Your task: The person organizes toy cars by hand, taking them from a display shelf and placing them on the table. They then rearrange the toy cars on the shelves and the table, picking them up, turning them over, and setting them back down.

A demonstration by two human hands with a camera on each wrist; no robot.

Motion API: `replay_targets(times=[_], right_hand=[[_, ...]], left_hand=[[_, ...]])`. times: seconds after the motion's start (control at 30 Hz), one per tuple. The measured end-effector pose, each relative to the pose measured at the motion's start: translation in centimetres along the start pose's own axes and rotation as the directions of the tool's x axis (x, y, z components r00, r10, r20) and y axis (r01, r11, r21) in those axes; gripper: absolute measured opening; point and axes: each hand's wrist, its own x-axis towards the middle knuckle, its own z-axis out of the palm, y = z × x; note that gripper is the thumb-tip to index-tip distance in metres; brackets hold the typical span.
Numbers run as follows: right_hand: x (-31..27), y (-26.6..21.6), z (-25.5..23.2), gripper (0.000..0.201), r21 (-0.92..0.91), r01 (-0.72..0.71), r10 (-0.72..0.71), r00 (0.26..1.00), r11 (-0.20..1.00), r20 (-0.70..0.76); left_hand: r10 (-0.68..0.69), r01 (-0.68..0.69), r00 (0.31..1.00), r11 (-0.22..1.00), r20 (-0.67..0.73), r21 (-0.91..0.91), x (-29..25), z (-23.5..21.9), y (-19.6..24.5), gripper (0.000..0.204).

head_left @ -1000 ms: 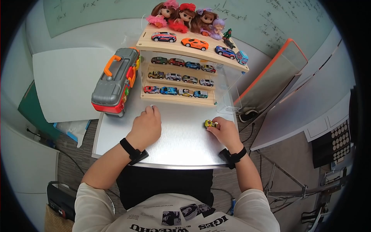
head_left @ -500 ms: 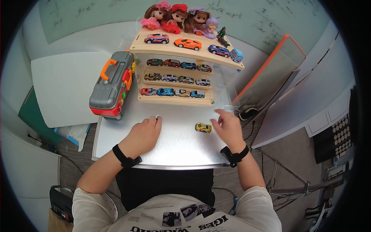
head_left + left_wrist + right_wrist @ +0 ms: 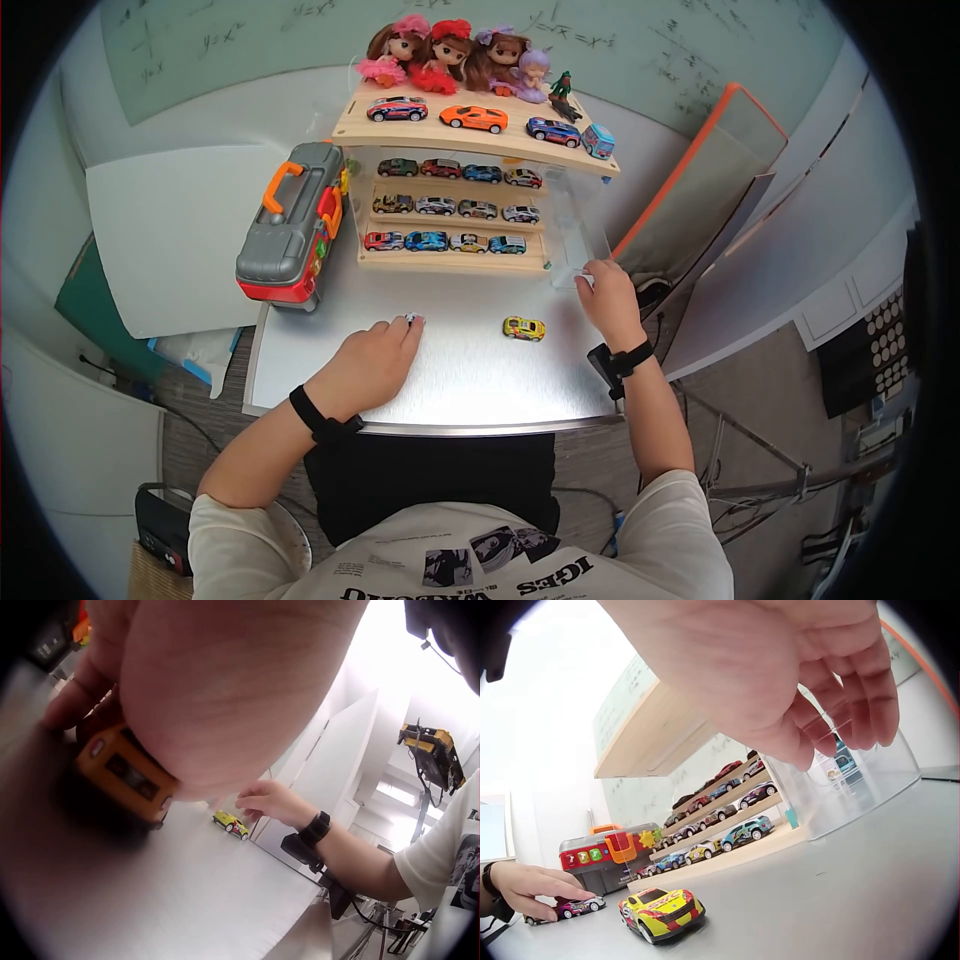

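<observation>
My left hand (image 3: 370,360) rests low on the silver tabletop, its fingers curled over toy cars. The right wrist view shows a purple-and-white toy car (image 3: 581,906) beneath those fingers; an orange toy car (image 3: 127,776) sits under the palm in the left wrist view. A yellow-and-red toy car (image 3: 524,328) stands alone between my hands. My right hand (image 3: 608,300) is at the clear plastic bin (image 3: 877,799) beside the shelf, with loosely bent fingers over its rim. Through the plastic, a blue-and-white toy (image 3: 844,766) shows just below the fingertips.
A wooden display shelf (image 3: 455,260) carries rows of toy cars behind the table, with dolls (image 3: 450,60) and larger cars on top. Left of it stands a grey-and-red toolbox (image 3: 285,240). An orange-framed board (image 3: 690,170) leans at the right.
My right hand put the yellow car down on the table, let go, and moved right and forward to the clear bin. My left hand shifted slightly back toward me.
</observation>
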Motion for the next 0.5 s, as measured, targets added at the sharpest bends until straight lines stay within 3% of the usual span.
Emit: replay_targets(times=[0.07, 0.13, 0.17, 0.23, 0.27, 0.3, 0.37, 0.43, 0.5], right_hand=[[-0.2, 0.0, 0.1, 0.022, 0.021, 0.003, -0.002, 1.000, 1.000, -0.007], [-0.8, -1.3, -0.1, 0.027, 0.041, 0.065, -0.055, 0.976, 0.997, -0.211], [-1.3, -2.3, -0.5, 0.027, 0.045, 0.063, -0.052, 0.976, 0.997, -0.214], [-2.3, -4.7, -2.1, 0.030, 0.226, 0.023, 0.000, 0.995, 0.974, -0.101], [-2.7, -5.3, -2.6, 0.031, 0.268, -0.019, 0.004, 0.999, 0.963, 0.054], [-3.3, -5.6, -2.3, 0.031, 0.272, -0.023, 0.009, 0.999, 0.962, 0.053], [-4.6, -6.1, -1.6, 0.035, 0.289, 0.202, -0.237, 0.967, 0.936, 0.091], [-5.3, -6.5, -1.7, 0.037, 0.319, 0.198, -0.237, 0.968, 0.927, 0.087], [-5.5, -5.8, -1.5, 0.027, 0.351, 0.103, -0.115, 0.993, 0.931, 0.012]], left_hand=[[-0.003, 0.003, 0.999, 1.000, -0.034, 0.004, -0.1, 0.4, 0.0, 0.049], [-0.007, 0.008, 0.999, 1.000, -0.041, 0.016, -0.1, 0.4, 0.1, 0.049], [-0.014, 0.015, 0.999, 1.000, -0.048, 0.021, -0.1, 0.4, 0.2, 0.048], [-0.025, 0.026, 0.998, 1.000, -0.049, 0.015, -0.1, 0.6, 0.2, 0.047], [-0.038, 0.038, 0.998, 0.999, -0.052, 0.005, -0.1, 0.7, 0.2, 0.047], [-0.034, 0.035, 0.998, 0.999, -0.047, 0.009, -0.1, 0.8, 0.3, 0.047], [-0.045, 0.045, 0.998, 0.999, -0.053, -0.008, -0.1, 0.8, 0.3, 0.047], [-0.040, 0.040, 0.997, 0.999, -0.068, -0.012, -0.2, 1.2, 0.2, 0.048], [-0.037, 0.036, 0.996, 0.999, -0.082, -0.018, -0.3, 1.1, 0.3, 0.048]])
